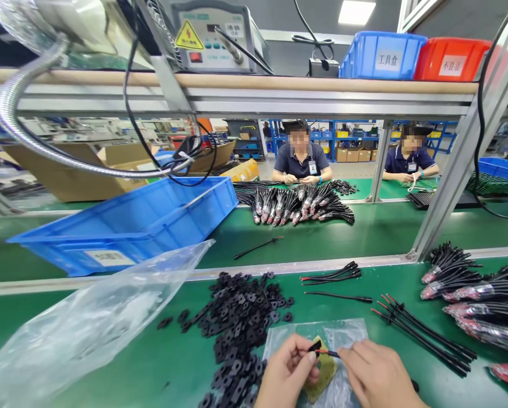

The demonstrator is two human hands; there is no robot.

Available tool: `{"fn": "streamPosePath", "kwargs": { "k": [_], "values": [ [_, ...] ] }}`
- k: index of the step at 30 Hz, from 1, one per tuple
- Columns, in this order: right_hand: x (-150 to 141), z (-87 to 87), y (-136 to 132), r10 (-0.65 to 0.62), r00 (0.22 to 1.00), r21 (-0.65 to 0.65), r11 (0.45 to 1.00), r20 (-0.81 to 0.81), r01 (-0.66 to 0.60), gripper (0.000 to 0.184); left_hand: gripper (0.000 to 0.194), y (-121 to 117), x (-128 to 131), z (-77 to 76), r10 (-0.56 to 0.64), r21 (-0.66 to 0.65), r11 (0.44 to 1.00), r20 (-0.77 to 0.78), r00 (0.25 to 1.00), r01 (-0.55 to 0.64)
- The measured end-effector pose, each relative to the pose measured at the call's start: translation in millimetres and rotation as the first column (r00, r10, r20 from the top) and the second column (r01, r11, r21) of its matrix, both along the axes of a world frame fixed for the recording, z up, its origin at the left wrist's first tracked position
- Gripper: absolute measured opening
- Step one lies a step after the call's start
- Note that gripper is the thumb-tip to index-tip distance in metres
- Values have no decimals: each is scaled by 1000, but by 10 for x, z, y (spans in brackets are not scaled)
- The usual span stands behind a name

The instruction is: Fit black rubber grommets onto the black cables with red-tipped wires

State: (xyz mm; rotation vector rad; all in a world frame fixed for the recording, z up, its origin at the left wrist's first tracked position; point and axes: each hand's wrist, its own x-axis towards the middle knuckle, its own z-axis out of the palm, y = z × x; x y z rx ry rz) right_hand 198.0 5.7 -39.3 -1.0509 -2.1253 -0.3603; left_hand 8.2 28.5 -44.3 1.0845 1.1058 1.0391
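Note:
Low in the view, my left hand (288, 368) pinches a small black rubber piece (315, 345) between thumb and fingers. My right hand (376, 374) grips a thin black cable (332, 353), whose red wire end meets the piece; whether it passes through the hole I cannot tell. Under both hands lie a yellow sponge (325, 381) and a clear plastic bag (355, 330). Left of them spreads a heap of black rubber pieces (240, 317). To the right, several cables with black pieces near their red ends (427, 335) lie side by side.
A loose cable (338, 296) and a small cable bunch (336, 273) lie ahead. Bundled cables (470, 292) fill the right. A blue bin (130, 226) and a large clear bag (92, 323) are at left. Beyond the metal frame (443, 187), two people sit working.

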Motion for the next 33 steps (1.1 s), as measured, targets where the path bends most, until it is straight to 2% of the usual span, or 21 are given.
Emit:
{"fn": "streamPosePath", "kwargs": {
  "k": [5,9,12,14,17,21,26,30,33],
  "values": [
    [-24,-54,-4,1,999,-33,999,36,0,24,35,-33,-16,55,16,60,998,-45,999,-13],
    [-47,-110,-10,5,1000,-53,999,8,-5,29,23,-57,-47,65,25,194,981,-231,973,21],
    [-47,-142,-24,12,996,-163,986,-83,-26,29,17,-72,-67,87,104,365,929,-417,903,61],
    [-39,-141,-39,3,988,-273,961,-155,-46,28,14,-73,-76,112,95,404,904,-505,858,137],
    [-16,-109,-61,-49,976,-414,909,-213,-44,26,13,-67,-74,145,57,402,891,-559,827,210],
    [28,-62,-59,-93,972,-493,870,-215,-26,25,12,-46,-55,159,41,365,913,-530,847,184],
    [74,-32,-48,-108,980,-463,886,-169,18,26,12,-21,-37,173,31,319,938,-470,882,137],
    [43,-28,-82,-90,992,-419,907,-84,47,26,12,-17,-28,173,20,295,945,-474,880,138],
    [-18,-39,-121,-65,995,-442,897,-81,22,25,12,-17,-25,145,30,301,944,-486,873,135]
  ]
}}
